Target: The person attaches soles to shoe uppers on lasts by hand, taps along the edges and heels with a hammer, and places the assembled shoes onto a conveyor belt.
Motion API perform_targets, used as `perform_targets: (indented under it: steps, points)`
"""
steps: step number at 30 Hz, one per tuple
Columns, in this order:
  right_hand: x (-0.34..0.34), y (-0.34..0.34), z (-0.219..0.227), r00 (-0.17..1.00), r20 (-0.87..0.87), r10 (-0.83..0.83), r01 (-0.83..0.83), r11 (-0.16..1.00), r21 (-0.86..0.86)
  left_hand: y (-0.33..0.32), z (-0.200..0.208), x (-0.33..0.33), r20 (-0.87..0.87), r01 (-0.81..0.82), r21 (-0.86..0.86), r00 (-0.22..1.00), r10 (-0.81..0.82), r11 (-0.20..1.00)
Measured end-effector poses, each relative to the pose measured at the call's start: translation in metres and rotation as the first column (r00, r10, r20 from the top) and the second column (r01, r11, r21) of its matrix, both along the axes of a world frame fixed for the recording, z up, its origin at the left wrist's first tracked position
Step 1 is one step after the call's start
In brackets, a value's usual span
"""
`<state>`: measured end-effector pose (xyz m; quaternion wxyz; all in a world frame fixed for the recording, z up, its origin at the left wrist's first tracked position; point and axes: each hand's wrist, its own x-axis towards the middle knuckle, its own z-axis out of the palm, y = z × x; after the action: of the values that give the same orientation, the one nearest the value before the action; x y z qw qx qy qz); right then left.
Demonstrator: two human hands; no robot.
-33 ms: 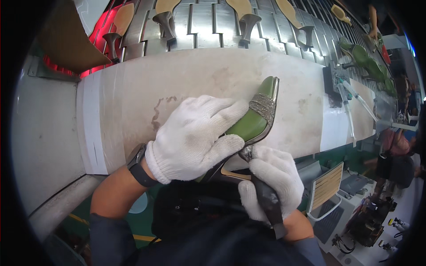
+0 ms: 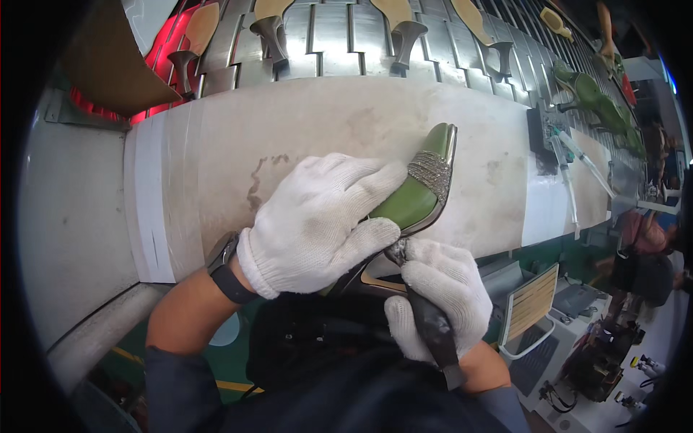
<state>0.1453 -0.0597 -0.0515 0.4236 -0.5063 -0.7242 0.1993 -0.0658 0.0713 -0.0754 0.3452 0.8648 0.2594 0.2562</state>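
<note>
A green high-heeled shoe (image 2: 406, 207) with a sparkling band (image 2: 431, 172) across its front lies tilted at the near edge of the worktable, pointed toe away from me. My left hand (image 2: 325, 220), in a white knit glove, is closed over the shoe's upper and hides much of it. Gloved likewise, my right hand (image 2: 451, 292) grips a dark-handled tool (image 2: 433, 325). The tool's upper end is by the sole edge, beneath my left thumb; its exact tip is hard to make out. Part of the heel end is hidden under my left hand and against my dark clothing.
The pale worktable (image 2: 346, 108) has brown stains. Beyond it a metal slat conveyor (image 2: 332, 36) carries beige shoe soles with heels (image 2: 271, 36). Syringes (image 2: 567, 169) lie at the right beside a dark block (image 2: 541, 133). Further right are green shoes (image 2: 595, 101) and another person's arm (image 2: 605, 32).
The shoe and my left hand have shifted very slightly right and away. My right hand with the tool has moved a touch to the left.
</note>
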Motion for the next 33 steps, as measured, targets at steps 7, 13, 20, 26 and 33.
perform_targets:
  steps: [7, 13, 20, 26, 33]
  points:
    - [-0.001, 0.006, 0.006, 0.994, -0.065, 0.091, -0.097, 0.992, -0.087, 0.001, 0.001, 0.001, 0.028, -0.021, 0.074, 0.999, 0.019, 0.997]
    - [-0.007, 0.010, -0.004, 0.986, -0.128, 0.110, -0.108, 0.994, 0.021, 0.002, 0.007, 0.003, -0.010, -0.007, 0.064, 1.000, 0.008, 0.998]
    - [0.038, 0.002, 0.008, 0.707, -0.687, -0.168, -0.015, 0.968, -0.252, -0.005, 0.034, 0.039, -0.254, -0.097, 0.027, 0.962, 0.101, 0.995]
    - [0.067, 0.060, 0.021, 0.720, -0.632, -0.289, -0.104, 0.855, -0.509, -0.009, 0.037, 0.060, -0.402, -0.117, 0.064, 0.906, 0.133, 0.991]
    - [0.091, 0.130, -0.014, 0.839, -0.468, -0.279, -0.031, 0.833, -0.552, -0.027, 0.048, 0.065, -0.455, -0.024, 0.291, 0.876, 0.160, 0.956]
